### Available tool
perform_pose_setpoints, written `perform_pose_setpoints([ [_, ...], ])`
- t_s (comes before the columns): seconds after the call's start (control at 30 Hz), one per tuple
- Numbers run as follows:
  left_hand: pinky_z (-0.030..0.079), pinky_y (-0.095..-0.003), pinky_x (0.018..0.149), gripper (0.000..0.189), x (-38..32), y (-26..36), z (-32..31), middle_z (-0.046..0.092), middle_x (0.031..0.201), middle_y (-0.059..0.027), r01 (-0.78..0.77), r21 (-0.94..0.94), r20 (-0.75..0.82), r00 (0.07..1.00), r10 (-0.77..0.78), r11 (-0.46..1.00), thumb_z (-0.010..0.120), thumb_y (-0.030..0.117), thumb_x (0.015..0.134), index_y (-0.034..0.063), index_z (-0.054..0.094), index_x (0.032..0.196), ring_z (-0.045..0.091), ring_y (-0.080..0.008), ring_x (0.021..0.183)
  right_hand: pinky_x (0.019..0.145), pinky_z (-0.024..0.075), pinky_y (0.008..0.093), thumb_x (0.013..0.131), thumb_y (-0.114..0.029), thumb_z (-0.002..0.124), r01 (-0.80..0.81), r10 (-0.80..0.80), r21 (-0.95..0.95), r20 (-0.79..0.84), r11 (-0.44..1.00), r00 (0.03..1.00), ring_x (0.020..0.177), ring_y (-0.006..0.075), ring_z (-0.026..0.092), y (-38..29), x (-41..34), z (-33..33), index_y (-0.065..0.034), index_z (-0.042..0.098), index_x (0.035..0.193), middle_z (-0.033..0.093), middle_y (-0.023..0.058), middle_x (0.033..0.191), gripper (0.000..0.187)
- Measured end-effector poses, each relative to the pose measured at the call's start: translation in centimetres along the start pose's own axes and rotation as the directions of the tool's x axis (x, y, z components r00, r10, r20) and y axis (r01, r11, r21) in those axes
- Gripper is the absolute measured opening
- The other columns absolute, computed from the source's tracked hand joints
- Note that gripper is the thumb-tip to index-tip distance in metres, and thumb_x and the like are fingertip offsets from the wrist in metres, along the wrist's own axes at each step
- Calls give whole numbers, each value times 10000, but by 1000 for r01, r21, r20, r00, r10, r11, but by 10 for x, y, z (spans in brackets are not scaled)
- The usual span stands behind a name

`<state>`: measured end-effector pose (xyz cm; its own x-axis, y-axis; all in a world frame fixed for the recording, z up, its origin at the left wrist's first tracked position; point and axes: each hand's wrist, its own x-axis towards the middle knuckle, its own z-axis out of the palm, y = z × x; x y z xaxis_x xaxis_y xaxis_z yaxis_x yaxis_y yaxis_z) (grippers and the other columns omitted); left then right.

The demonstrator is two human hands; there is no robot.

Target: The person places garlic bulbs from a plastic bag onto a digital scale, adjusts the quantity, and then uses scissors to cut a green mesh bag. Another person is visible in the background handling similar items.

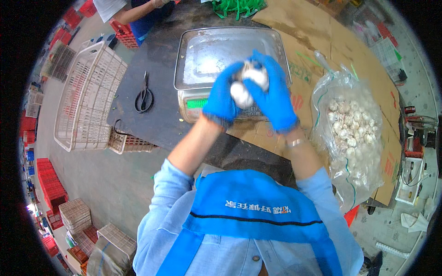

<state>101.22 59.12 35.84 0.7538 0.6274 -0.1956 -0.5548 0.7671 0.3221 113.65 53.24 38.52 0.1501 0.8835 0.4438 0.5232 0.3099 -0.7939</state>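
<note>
Both hands wear blue gloves and are held together above the front of a weighing scale. Between them are several white garlic bulbs (242, 95), partly covered by the fingers. My left hand (222, 91) grips the bulbs from the left side. From the right, my right hand (276, 91) closes around them, its thumb across the front; motion blurs it. Beneath lies the scale's steel tray (197, 58), with small pale scraps on it. A lit green display (197, 103) shows on the scale's front, and my hands hide part of the keypad.
Black-handled scissors (144, 98) lie left of the scale. On flattened cardboard (304, 38) at right rests a clear plastic bag (352, 127) full of garlic bulbs. Green net strips (238, 8) lie at the back. A white plastic crate (91, 100) stands left; another person's arm (136, 12) shows behind.
</note>
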Motion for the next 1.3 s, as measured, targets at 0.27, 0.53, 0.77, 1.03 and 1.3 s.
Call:
perform_pose_setpoints([
  [0.27,505,-354,755,288,111,42,-25,642,979,-146,-514,738,139,750,646,437,597,223,851,28,590,1063,634,-243,872,965,434,374,795,-213,698,-6,5,-16,-90,1000,996,1115,319,540,104,70,34,-63,543,1234,534,179,1248,490],
  [0.53,495,-340,825,327,108,70,-51,628,1101,-155,-303,953,245,804,542,19,569,215,870,74,614,1161,625,-252,957,1032,382,405,795,-361,691,95,-64,-243,129,965,989,1238,340,452,97,63,9,-68,506,1299,482,171,1339,612],
  [0.77,491,-297,761,304,83,85,-45,667,1002,-109,-268,960,280,870,406,-88,544,243,919,61,633,1146,632,-167,865,1003,415,392,786,-415,707,-37,73,-186,186,982,980,1203,333,495,79,52,-14,-73,500,1303,502,182,1317,653],
  [1.03,447,-315,890,344,60,91,-43,636,1119,-146,-292,953,298,859,416,-81,536,277,929,59,620,1181,599,-219,1017,934,455,367,861,-249,653,-67,61,-120,-54,991,997,1126,287,560,60,18,-40,-95,558,1245,578,150,1220,425],
  [1.3,408,-327,964,250,2,43,5,634,1136,-113,-487,824,564,653,506,-290,530,81,927,44,650,1143,569,-211,1083,825,504,305,892,-181,605,-344,382,-233,147,910,912,915,190,656,52,-102,-134,-73,685,1068,685,89,1022,221],
])
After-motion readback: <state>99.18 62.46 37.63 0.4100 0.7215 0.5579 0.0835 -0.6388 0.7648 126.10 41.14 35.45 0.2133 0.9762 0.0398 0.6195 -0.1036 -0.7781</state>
